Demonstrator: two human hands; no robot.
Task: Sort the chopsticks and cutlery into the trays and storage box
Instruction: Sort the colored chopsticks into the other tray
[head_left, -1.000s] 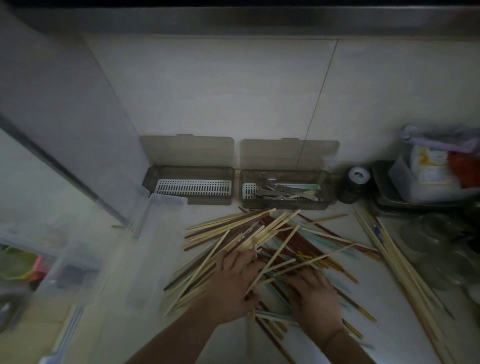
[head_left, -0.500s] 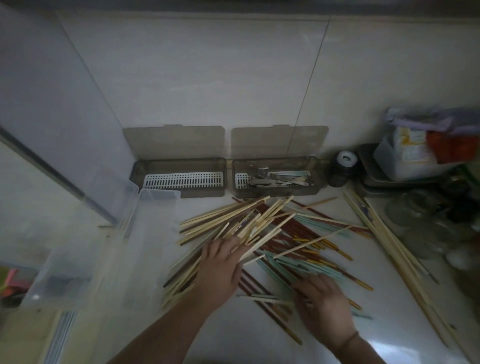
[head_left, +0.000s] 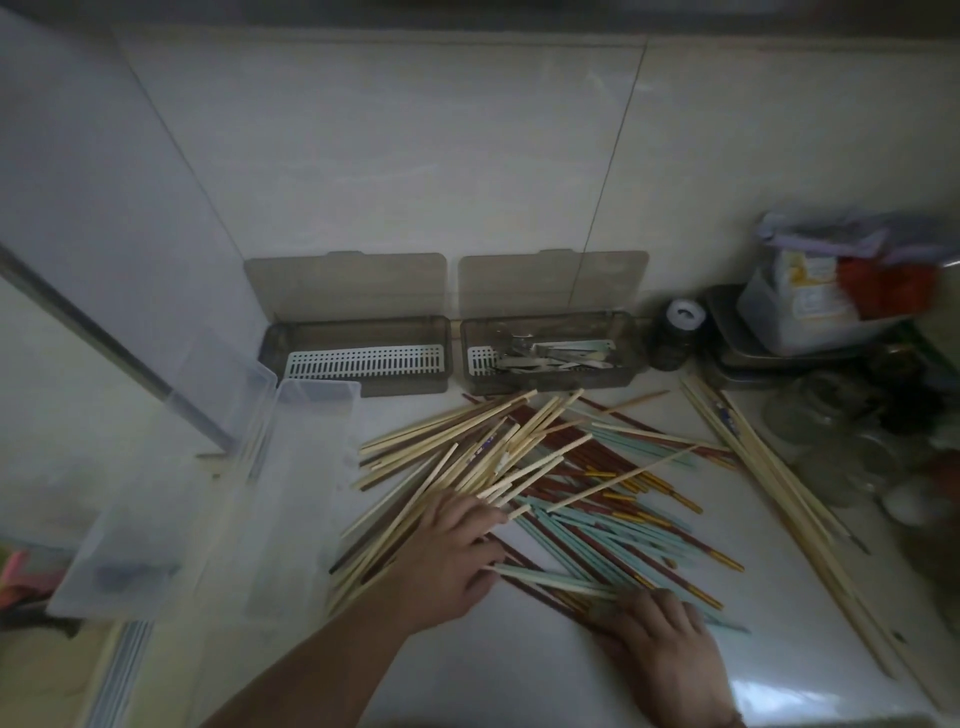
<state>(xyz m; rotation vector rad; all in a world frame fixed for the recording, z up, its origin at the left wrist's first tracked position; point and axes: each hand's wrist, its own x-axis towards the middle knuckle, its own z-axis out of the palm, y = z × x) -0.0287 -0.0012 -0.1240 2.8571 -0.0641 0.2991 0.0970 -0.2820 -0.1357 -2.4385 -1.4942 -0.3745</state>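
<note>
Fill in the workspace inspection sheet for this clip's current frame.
Surface: pale counter, glossy.
Job's things: mixed chopstick pile, pale wood, dark red and light green; separate pale bundle at right. Left grey tray shows only its white grate; right grey tray holds cutlery. Clear storage box at left, lid open.
Clutter: dark jar, metal tray with containers, glassware.
Grippers: left hand rests on the pile, fingers extended; right hand lies on the chopsticks' near ends, hold unclear.
Cables: nothing seen.
Surroundings: tiled wall.
</note>
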